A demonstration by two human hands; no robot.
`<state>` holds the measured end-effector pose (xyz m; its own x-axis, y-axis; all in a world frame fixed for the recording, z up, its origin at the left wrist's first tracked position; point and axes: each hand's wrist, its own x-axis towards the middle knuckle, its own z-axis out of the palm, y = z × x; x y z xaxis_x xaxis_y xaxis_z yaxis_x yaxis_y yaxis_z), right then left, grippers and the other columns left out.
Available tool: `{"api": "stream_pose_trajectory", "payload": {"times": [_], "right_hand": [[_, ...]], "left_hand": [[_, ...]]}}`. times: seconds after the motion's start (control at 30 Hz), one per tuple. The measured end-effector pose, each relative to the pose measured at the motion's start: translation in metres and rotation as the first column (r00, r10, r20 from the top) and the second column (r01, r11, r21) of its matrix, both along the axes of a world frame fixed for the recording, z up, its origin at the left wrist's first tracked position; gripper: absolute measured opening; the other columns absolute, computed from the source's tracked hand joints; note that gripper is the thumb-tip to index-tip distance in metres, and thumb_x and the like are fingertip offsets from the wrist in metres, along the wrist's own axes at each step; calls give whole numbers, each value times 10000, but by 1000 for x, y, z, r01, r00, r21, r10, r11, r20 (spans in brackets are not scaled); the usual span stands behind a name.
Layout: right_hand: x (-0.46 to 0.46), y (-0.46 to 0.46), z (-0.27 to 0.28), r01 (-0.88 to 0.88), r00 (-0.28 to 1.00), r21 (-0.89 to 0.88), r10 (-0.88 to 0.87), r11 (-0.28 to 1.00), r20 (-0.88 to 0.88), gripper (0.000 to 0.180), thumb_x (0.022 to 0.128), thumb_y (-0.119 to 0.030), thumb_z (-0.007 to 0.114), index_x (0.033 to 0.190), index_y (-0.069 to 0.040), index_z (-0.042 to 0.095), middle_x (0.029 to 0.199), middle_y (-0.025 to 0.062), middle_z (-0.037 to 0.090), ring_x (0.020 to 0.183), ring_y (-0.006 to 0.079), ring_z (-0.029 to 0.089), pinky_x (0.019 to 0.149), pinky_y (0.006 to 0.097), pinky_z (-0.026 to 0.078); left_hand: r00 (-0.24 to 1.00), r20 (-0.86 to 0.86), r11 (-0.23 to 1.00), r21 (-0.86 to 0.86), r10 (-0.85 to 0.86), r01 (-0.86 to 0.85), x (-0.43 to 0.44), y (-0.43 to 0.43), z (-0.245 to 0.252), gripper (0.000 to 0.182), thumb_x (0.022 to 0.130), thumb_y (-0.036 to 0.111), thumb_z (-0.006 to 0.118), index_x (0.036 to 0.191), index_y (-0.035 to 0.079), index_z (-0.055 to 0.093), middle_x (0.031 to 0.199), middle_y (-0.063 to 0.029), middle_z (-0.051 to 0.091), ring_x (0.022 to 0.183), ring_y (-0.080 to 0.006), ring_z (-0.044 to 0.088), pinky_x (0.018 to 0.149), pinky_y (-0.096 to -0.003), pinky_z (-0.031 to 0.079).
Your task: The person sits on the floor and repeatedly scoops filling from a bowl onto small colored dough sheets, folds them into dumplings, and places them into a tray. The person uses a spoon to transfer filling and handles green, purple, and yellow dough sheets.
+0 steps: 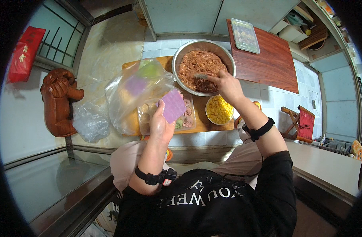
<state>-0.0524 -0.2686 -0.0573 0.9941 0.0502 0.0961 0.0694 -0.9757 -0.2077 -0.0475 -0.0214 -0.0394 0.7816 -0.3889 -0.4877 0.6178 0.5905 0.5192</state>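
A square purple dough wrapper lies on the palm and fingers of my left hand, over a clear plastic tray with pink and green dumplings. My right hand reaches over a steel bowl of brown minced filling and holds a flat metal spreader, its blade at the filling. Just below the bowl, a white tub holds yellow corn kernels. To the left, a clear plastic bag contains purple, green and yellowish wrappers.
The wooden low table carries the bowl, tub and tray. At the upper right, a lidded clear box stands on a reddish wooden board. A crumpled plastic bag and a carved wooden figure are at the left; a folding stool is at the right.
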Motion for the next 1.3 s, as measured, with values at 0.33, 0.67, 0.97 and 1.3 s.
{"api": "stream_pose_trajectory", "payload": {"times": [0.33, 0.67, 0.97, 1.3], "right_hand": [[7, 3, -15, 117, 932, 65, -87, 991, -352, 307, 800, -102, 515, 1064, -165, 660, 850, 181, 641, 806, 312, 631, 722, 419, 505], [13, -18, -8, 406, 853, 666, 1, 626, -521, 237, 885, -107, 528, 1081, -46, 646, 731, 65, 613, 674, 134, 564, 642, 279, 475], [-27, 6, 55, 409, 897, 890, 89, 199, -432, 296, 951, -126, 470, 1218, -23, 546, 760, -44, 530, 597, 19, 380, 528, 159, 308], [-74, 81, 61, -86, 987, 343, 33, 935, 156, 470, 763, 59, 509, 1189, -120, 594, 861, 113, 555, 766, 268, 576, 691, 328, 476]], "left_hand": [[1000, 14, 1000, 9, -3, 3, 0, 2, 0, 435, 987, 260, 302, 1296, -35, 383, 1291, -168, 480, 1200, -277, 469, 1020, -401, 364], [1000, 4, 1000, -2, 0, 0, 1, 2, 0, 439, 989, 270, 299, 1298, -30, 385, 1292, -164, 480, 1198, -271, 469, 1021, -395, 361], [998, -43, 999, -31, 40, -42, 6, -12, 10, 441, 995, 266, 253, 1317, -16, 358, 1314, -154, 452, 1234, -281, 423, 1056, -425, 311], [999, 33, 960, -280, 0, 9, 3, -10, 24, 485, 998, 324, 171, 1353, 31, 323, 1347, -153, 406, 1261, -276, 381, 1075, -463, 271]]}}
